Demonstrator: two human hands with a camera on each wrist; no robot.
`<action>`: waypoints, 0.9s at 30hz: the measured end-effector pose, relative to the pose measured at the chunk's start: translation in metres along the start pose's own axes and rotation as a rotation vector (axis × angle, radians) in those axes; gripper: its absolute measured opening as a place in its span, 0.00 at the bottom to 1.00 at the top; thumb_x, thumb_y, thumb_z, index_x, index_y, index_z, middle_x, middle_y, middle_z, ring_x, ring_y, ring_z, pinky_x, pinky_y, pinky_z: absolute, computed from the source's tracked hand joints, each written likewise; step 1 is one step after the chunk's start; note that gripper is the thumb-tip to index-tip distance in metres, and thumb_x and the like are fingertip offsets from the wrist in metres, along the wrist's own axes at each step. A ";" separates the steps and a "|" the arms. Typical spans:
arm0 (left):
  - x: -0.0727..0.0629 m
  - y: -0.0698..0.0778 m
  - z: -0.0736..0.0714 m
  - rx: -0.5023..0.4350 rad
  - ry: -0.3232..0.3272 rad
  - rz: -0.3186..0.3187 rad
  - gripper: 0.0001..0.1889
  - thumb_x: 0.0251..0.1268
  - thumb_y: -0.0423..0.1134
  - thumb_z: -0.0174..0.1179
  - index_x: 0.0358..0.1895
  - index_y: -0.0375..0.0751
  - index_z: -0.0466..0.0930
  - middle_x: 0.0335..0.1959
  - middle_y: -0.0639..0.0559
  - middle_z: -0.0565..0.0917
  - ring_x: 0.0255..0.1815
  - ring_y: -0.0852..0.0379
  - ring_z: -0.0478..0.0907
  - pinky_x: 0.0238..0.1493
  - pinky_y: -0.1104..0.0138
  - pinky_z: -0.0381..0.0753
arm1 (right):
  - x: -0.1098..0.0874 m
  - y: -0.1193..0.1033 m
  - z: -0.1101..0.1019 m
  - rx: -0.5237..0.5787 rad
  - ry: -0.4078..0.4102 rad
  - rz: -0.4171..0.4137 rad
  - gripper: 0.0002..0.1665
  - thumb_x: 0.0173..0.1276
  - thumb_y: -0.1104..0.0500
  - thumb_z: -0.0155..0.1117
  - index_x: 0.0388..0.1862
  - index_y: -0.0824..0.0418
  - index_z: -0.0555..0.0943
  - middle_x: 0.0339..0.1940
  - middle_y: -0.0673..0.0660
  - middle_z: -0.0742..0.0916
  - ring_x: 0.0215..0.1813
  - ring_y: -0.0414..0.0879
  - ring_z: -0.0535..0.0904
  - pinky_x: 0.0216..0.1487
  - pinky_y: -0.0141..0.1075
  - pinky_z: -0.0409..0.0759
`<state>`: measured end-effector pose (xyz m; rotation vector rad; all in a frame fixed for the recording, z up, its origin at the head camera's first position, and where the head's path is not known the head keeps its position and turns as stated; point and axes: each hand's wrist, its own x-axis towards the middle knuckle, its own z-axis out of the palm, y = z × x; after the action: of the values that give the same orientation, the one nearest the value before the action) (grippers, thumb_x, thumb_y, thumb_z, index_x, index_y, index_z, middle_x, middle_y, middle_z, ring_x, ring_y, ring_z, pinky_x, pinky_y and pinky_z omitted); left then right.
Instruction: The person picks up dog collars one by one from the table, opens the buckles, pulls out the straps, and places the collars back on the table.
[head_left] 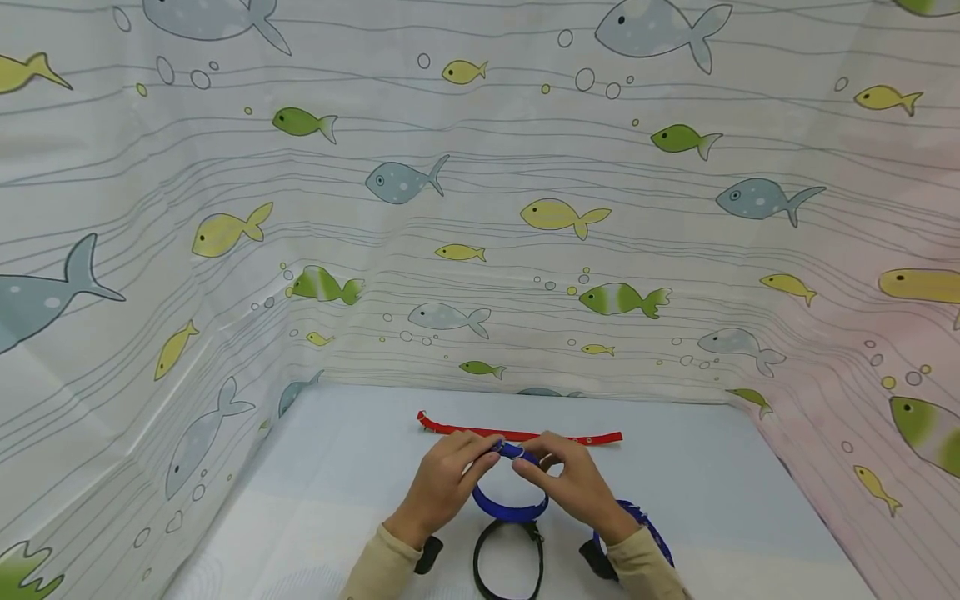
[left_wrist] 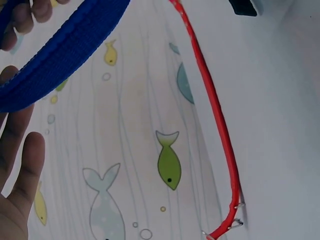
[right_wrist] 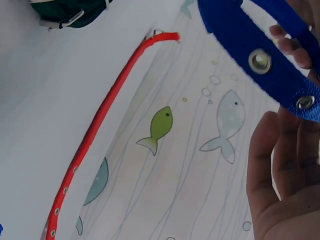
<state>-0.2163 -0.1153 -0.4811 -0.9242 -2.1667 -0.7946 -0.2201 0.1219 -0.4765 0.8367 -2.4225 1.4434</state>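
A blue collar (head_left: 512, 512) is held up in a loop between both hands above the table. My left hand (head_left: 441, 483) pinches its top at the left, by a metal fitting. On the other side my right hand (head_left: 573, 483) pinches the band with thumb and fingers. The right wrist view shows metal eyelets along the blue collar (right_wrist: 280, 80); the left wrist view shows its ribbed webbing. Below the loop lies a black-looking collar (head_left: 476, 567), curled round with its buckle at the upper right. Behind the hands stretches a red collar (head_left: 603, 438) with metal eyelets and a buckle.
A second blue collar (head_left: 654, 533) lies coiled on the white table (head_left: 720, 500), partly behind the right wrist. Dark wrist devices (head_left: 429, 555) show at both wrists. A fish-print sheet (head_left: 510, 283) closes off the back and sides.
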 end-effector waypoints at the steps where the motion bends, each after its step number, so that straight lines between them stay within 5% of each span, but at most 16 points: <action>1: 0.000 0.000 0.000 -0.003 -0.003 0.001 0.16 0.75 0.44 0.60 0.58 0.43 0.85 0.43 0.60 0.84 0.44 0.63 0.79 0.47 0.70 0.81 | 0.000 0.000 0.000 -0.001 0.010 0.002 0.07 0.69 0.49 0.72 0.45 0.44 0.85 0.36 0.41 0.85 0.39 0.39 0.81 0.41 0.36 0.84; 9: -0.002 -0.001 0.001 0.013 -0.001 -0.013 0.15 0.75 0.44 0.61 0.58 0.44 0.85 0.42 0.59 0.85 0.43 0.62 0.80 0.46 0.68 0.82 | -0.003 -0.001 0.000 0.021 -0.005 0.054 0.13 0.70 0.45 0.70 0.51 0.44 0.85 0.36 0.40 0.86 0.38 0.40 0.83 0.40 0.36 0.82; 20: -0.001 -0.006 -0.006 -0.026 0.012 -0.112 0.16 0.75 0.44 0.61 0.61 0.47 0.83 0.48 0.61 0.85 0.52 0.63 0.80 0.53 0.65 0.82 | -0.004 0.005 -0.005 0.020 -0.045 0.042 0.17 0.73 0.48 0.67 0.58 0.45 0.83 0.40 0.40 0.86 0.42 0.40 0.83 0.44 0.37 0.83; 27: -0.003 -0.017 -0.014 -0.030 0.072 -0.127 0.17 0.71 0.37 0.65 0.61 0.45 0.82 0.47 0.59 0.86 0.47 0.61 0.82 0.51 0.60 0.84 | -0.005 0.016 -0.020 0.026 0.006 -0.044 0.14 0.72 0.55 0.68 0.56 0.50 0.83 0.43 0.44 0.86 0.46 0.41 0.83 0.48 0.38 0.84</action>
<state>-0.2238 -0.1365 -0.4790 -0.7662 -2.1722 -0.9102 -0.2274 0.1460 -0.4804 0.8842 -2.3709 1.4618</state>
